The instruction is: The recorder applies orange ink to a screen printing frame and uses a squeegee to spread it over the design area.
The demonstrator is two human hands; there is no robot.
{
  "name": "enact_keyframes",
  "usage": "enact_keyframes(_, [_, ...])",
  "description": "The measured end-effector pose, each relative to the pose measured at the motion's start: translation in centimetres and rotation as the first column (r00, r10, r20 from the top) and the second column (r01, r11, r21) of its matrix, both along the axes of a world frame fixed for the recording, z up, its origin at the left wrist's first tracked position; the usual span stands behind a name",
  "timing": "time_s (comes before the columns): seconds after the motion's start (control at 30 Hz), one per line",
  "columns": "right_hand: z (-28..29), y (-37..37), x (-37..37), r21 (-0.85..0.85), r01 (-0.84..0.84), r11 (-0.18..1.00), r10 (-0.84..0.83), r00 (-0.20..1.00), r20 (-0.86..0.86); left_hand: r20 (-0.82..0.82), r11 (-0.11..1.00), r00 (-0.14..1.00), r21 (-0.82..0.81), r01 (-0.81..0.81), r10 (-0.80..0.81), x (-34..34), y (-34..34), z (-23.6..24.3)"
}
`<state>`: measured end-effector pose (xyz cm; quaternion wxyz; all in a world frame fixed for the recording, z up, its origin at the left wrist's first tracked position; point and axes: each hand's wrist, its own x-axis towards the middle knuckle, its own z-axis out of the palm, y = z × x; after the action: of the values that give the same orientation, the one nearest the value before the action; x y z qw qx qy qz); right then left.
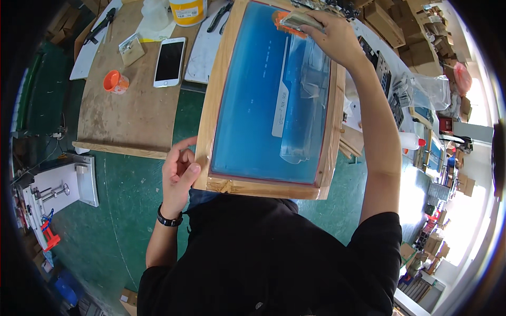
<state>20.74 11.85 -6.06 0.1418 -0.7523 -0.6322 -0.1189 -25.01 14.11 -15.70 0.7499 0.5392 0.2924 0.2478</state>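
A wooden-framed screen (206, 147) with blue mesh (242, 116) is tilted in front of my body. Clear tape (295, 131) and a pale stencil strip with lettering run down its right half. At the top right of the mesh, my right hand (332, 37) grips a squeegee (300, 20), its far end smeared with orange ink (279, 22). My left hand (180, 169) holds the lower left side of the wooden frame, fingers curled and thumb along the edge.
On the left workbench (105, 126) are an orange cup (113, 81), phone (168, 60), small packet (130, 51), yellow bucket (187, 11) and cutters (99, 26). A white bottle (410, 141) and plastic bags (424, 92) are at right. A metal fixture (50, 195) stands lower left.
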Motion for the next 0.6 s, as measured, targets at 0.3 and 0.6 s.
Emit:
enact_keyframes(0.3, [1.8, -8.9, -9.8, -0.035, -0.227, 0.973, 0.220, 0.965, -0.146, 0.023, 1.000, 1.000, 0.006, -0.017, 0.017, -0.2, -0.2, -0.5])
enact_keyframes(0.6, [2.9, -16.6, -19.8, -0.081, -0.342, 0.936, 0.311, 0.913, -0.265, 0.087, 0.999, 0.996, -0.037, -0.008, 0.011, -0.4, 0.0, -1.2])
